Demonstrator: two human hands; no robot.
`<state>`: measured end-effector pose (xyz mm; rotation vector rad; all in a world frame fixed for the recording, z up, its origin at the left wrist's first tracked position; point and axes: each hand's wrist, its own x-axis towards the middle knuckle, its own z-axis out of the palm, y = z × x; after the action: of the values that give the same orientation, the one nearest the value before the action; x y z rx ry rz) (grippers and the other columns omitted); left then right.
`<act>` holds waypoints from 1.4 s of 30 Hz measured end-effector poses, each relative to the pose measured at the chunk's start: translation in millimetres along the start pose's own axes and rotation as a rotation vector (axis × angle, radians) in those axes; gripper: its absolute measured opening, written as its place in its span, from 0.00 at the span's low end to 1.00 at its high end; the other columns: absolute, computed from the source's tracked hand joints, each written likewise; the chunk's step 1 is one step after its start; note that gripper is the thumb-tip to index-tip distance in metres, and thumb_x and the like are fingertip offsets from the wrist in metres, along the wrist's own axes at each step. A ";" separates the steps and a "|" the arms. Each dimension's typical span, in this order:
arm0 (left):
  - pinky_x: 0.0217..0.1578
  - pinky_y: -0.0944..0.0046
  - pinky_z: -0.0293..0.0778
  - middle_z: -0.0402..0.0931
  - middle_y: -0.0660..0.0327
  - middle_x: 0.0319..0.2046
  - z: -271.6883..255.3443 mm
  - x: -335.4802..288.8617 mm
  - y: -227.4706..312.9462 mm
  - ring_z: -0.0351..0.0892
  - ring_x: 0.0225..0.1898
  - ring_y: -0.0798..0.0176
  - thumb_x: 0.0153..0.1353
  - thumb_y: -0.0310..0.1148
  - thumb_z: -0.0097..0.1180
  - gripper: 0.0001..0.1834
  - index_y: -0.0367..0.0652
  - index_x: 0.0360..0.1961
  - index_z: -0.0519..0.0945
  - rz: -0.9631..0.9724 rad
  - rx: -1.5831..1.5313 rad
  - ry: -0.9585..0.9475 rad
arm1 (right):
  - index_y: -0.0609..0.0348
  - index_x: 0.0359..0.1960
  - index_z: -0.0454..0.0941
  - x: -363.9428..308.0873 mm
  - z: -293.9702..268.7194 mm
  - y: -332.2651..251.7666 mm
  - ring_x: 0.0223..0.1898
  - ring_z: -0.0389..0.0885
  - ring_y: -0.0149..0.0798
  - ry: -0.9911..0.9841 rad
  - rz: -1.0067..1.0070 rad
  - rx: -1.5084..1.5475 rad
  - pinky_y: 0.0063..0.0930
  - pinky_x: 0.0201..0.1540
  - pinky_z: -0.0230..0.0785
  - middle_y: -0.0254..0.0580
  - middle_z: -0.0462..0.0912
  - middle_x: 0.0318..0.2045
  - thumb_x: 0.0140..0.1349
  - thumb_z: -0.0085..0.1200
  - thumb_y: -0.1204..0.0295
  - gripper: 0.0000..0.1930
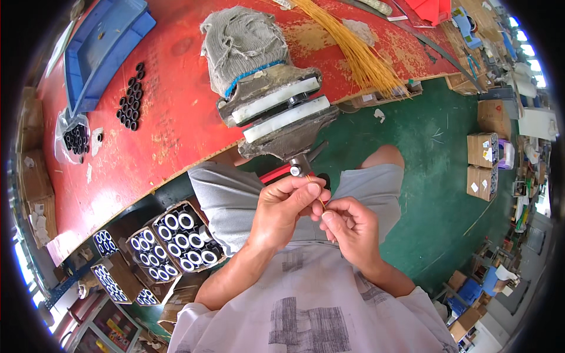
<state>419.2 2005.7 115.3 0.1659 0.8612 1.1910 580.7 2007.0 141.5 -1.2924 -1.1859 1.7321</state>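
Head view: a thin orange-yellow strand [322, 203] runs between the person's two hands, in front of the lap and just below the screw end of a bench vice [288, 138]. The left hand [281, 209] pinches it between thumb and forefinger, and a short end shows above the thumb. The right hand [352, 228] is closed too, thumb against fingers, grasping the strand's lower part; its other fingers curl inward.

The vice carries two white jaw faces, and grey knitted cloth [244, 38] with a blue edge covers its rear. Beside it, a loose bundle of similar orange-yellow strands [359, 50] lies across the red bench [182, 76] and overhangs its edge. Farther left on the bench are a blue tray [97, 56], a group of short black tubes [130, 101] and a clear bag [62, 130] of small black parts.

White labels [484, 184] show on cardboard boxes [478, 170] on the green floor [429, 135] at right; whatever they carry is too small to read. Dark hatched patches mark the pale shirt [365, 317]. Below the bench, cartons [123, 276] hold black parts with white rings [182, 241].
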 end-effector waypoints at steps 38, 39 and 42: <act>0.65 0.46 0.58 0.74 0.49 0.57 44.4 21.3 124.0 0.60 0.68 0.40 0.61 0.25 0.57 0.09 0.36 0.41 0.84 0.943 1.306 0.231 | 0.65 0.34 0.76 81.3 51.7 -76.4 0.24 0.74 0.18 0.177 -0.403 -0.136 0.15 0.26 0.68 0.29 0.79 0.24 0.63 0.58 0.81 0.03; 0.65 0.46 0.58 0.74 0.49 0.57 44.9 22.8 123.6 0.60 0.68 0.40 0.61 0.25 0.57 0.09 0.36 0.41 0.84 0.942 1.307 0.232 | 0.65 0.34 0.76 81.8 51.4 -76.4 0.24 0.74 0.18 0.176 -0.403 -0.136 0.15 0.26 0.68 0.29 0.79 0.24 0.63 0.58 0.81 0.03; 0.66 0.45 0.57 0.74 0.49 0.57 45.9 25.5 122.9 0.58 0.69 0.40 0.61 0.25 0.57 0.08 0.36 0.40 0.84 0.928 1.260 0.237 | 0.65 0.34 0.77 82.4 50.4 -76.6 0.24 0.74 0.18 0.186 -0.404 -0.157 0.16 0.26 0.69 0.30 0.79 0.24 0.62 0.59 0.81 0.03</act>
<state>361.0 2091.2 199.9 1.6072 1.7540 1.3232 507.9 2094.7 188.6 -1.1749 -1.3822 1.2248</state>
